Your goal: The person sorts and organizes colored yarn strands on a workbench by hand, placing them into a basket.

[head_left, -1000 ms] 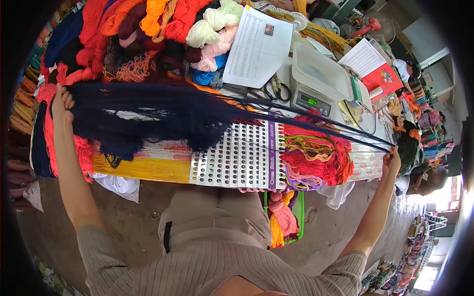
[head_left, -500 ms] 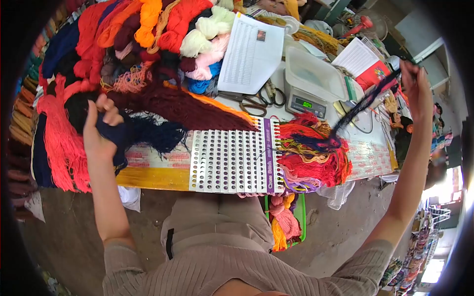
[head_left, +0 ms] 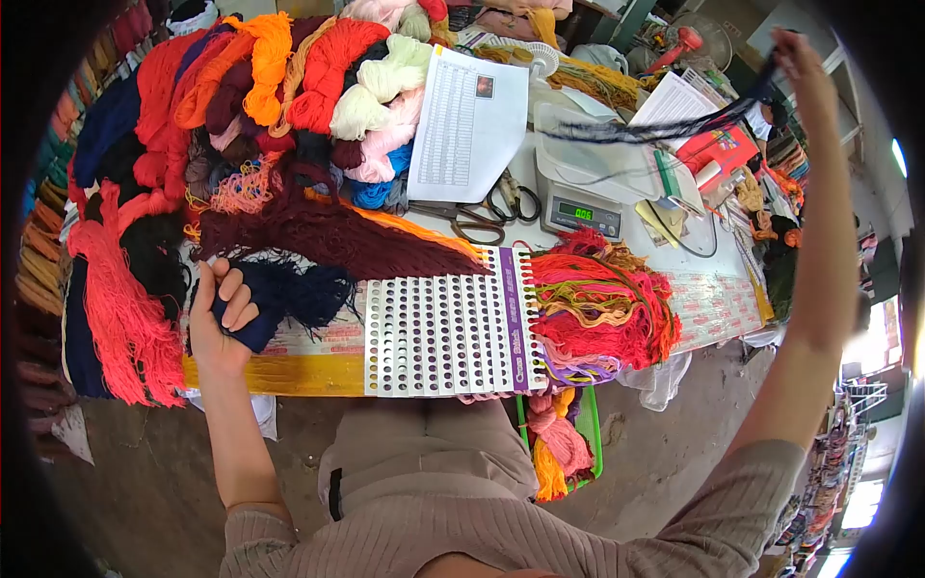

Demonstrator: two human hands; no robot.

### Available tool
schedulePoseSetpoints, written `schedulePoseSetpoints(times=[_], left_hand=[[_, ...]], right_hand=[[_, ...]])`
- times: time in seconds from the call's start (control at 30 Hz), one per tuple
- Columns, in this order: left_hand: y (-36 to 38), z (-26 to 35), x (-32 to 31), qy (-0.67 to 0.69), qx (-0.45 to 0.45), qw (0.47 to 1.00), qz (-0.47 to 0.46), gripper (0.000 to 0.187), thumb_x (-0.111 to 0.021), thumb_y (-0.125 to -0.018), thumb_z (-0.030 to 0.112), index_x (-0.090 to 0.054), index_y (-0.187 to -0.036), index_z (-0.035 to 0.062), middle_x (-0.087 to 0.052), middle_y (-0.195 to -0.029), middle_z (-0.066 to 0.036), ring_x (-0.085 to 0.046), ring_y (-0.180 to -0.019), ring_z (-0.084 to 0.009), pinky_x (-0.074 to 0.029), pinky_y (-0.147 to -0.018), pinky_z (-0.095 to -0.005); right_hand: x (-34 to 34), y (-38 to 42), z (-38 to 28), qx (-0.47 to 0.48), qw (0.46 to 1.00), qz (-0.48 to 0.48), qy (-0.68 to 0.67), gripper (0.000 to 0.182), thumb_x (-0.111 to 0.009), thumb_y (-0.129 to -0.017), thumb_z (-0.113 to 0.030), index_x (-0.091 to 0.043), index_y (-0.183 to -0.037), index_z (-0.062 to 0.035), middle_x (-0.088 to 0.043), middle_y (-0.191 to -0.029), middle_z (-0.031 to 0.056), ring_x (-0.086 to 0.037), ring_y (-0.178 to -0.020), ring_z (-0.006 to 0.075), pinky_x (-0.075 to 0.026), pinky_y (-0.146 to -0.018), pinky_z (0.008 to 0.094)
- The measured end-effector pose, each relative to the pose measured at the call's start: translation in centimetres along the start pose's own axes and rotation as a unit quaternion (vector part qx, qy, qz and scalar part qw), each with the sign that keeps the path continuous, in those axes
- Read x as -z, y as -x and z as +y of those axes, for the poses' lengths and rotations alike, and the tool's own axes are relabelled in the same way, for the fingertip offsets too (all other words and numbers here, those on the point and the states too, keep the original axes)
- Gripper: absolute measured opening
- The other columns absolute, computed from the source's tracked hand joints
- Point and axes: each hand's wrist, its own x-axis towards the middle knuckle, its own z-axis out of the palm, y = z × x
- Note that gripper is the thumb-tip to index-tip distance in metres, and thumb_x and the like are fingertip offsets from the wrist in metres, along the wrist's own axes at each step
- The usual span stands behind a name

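My left hand is closed around a bundle of navy thread at the table's front left; the cut ends fan out to the right. Raised high at the right, my right hand grips one end of a dark navy strand, which trails leftward above a clear plastic tray. That tray rests on a digital scale with a lit green display. White hole-punched thread cards with a purple edge lie in front of me. Multicoloured threads hang from the cards' right side.
Maroon thread spreads behind the cards. Coral skeins and several other colours pile up at the left. Scissors lie by a printed sheet. A green basket of yarn sits below the table edge.
My right hand has risen, and its navy strand has swung away from the multicoloured threads to over the tray. My left fingers have curled tighter. The scale's display reads differently.
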Motion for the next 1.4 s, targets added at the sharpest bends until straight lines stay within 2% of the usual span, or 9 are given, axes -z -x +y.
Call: schedulePoseSetpoints(times=[0.03, 0.07, 0.47, 0.6, 0.8, 0.9, 1.03, 1.23, 1.4], left_hand=[[0.0, -0.4, -0.4, 0.000, 0.000, 1.000, 0.002, 0.029, -0.034, -0.098, 0.026, -0.050, -0.097, 0.0025, -0.038, -0.069, -0.001, -0.031, -0.046, -0.0070, -0.027, -0.041, -0.0203], [0.0, -0.7, -0.9, -0.005, 0.001, 1.000, 0.021, 0.028, -0.034, -0.098, 0.026, -0.050, -0.096, 0.0034, -0.038, -0.068, -0.001, -0.031, -0.046, -0.0070, -0.027, -0.040, -0.0202], [1.0, -0.4, -1.8, -0.067, -0.027, 0.996, 0.053, 0.029, -0.034, -0.098, 0.028, -0.051, -0.095, 0.0042, -0.039, -0.065, -0.001, -0.032, -0.044, -0.0073, -0.026, -0.039, -0.0204], [0.4, -1.3, -2.8, -0.057, -0.012, 0.998, 0.022, 0.031, -0.034, -0.098, 0.029, -0.051, -0.094, 0.0037, -0.039, -0.065, -0.001, -0.031, -0.043, -0.0078, -0.026, -0.039, -0.0206], [-1.2, -5.8, -5.8, 0.005, 0.056, 0.998, -0.033, 0.030, -0.033, -0.098, 0.029, -0.050, -0.094, 0.0036, -0.038, -0.065, -0.002, -0.031, -0.045, -0.0083, -0.026, -0.040, -0.0213], [-0.9, -6.6, -6.8, 0.011, 0.068, 0.996, -0.065, 0.031, -0.032, -0.098, 0.029, -0.049, -0.094, 0.0029, -0.037, -0.065, -0.002, -0.031, -0.045, -0.0089, -0.027, -0.040, -0.0221], [0.0, -6.2, -6.3, 0.001, 0.060, 0.997, -0.044, 0.031, -0.032, -0.098, 0.028, -0.049, -0.094, 0.0031, -0.037, -0.064, -0.002, -0.031, -0.045, -0.0087, -0.027, -0.040, -0.0217], [0.2, -6.9, -5.3, 0.017, 0.073, 0.997, -0.030, 0.031, -0.033, -0.098, 0.027, -0.051, -0.094, 0.0030, -0.037, -0.064, -0.002, -0.031, -0.045, -0.0080, -0.026, -0.040, -0.0214], [-0.1, -7.6, -4.9, 0.020, 0.084, 0.996, -0.029, 0.031, -0.032, -0.098, 0.027, -0.051, -0.095, 0.0027, -0.038, -0.064, -0.002, -0.030, -0.044, -0.0078, -0.026, -0.040, -0.0211]], right_hand=[[-0.3, 0.8, 1.9, 0.178, 0.890, -0.081, 0.411, 0.036, -0.042, -0.095, -0.033, -0.056, -0.112, -0.0050, -0.059, -0.110, 0.0051, -0.054, -0.101, 0.0156, -0.040, -0.091, 0.0276], [-1.5, 0.4, 5.4, 0.034, 0.993, -0.109, 0.041, 0.032, -0.044, -0.094, -0.032, -0.059, -0.106, -0.0067, -0.060, -0.103, 0.0019, -0.054, -0.095, 0.0143, -0.040, -0.086, 0.0268], [-12.6, 26.1, 16.9, 0.016, 0.885, -0.223, 0.409, 0.027, -0.063, -0.080, -0.027, -0.063, -0.093, -0.0042, -0.063, -0.084, 0.0129, -0.061, -0.071, 0.0280, -0.046, -0.062, 0.0391], [-15.0, 29.6, 5.6, -0.146, 0.955, -0.251, 0.060, 0.034, -0.060, -0.086, -0.023, -0.057, -0.111, -0.0006, -0.062, -0.100, 0.0075, -0.060, -0.085, 0.0141, -0.047, -0.074, 0.0263], [-20.3, 37.3, -11.2, 0.041, 0.656, -0.401, -0.638, 0.046, -0.052, -0.090, -0.033, -0.059, -0.097, 0.0118, -0.063, -0.090, 0.0253, -0.063, -0.088, 0.0354, -0.050, -0.078, 0.0434], [-20.1, 35.4, -14.2, 0.145, 0.564, -0.501, -0.640, 0.050, -0.053, -0.090, -0.031, -0.050, -0.115, 0.0127, -0.055, -0.109, 0.0280, -0.056, -0.103, 0.0326, -0.047, -0.084, 0.0394], [-19.4, 36.3, -15.6, -0.218, 0.442, -0.385, -0.781, 0.043, -0.058, -0.086, -0.016, -0.049, -0.112, 0.0177, -0.050, -0.113, 0.0353, -0.054, -0.104, 0.0414, -0.048, -0.086, 0.0406], [-22.0, 32.7, -12.4, 0.201, 0.528, -0.495, -0.660, 0.021, -0.058, -0.086, -0.005, -0.061, -0.093, 0.0145, -0.062, -0.090, 0.0287, -0.064, -0.083, 0.0359, -0.056, -0.069, 0.0385], [-21.6, 33.0, -12.3, 0.126, 0.558, -0.467, -0.674, 0.019, -0.059, -0.085, -0.005, -0.063, -0.089, 0.0134, -0.064, -0.084, 0.0260, -0.066, -0.077, 0.0340, -0.056, -0.066, 0.0371]])
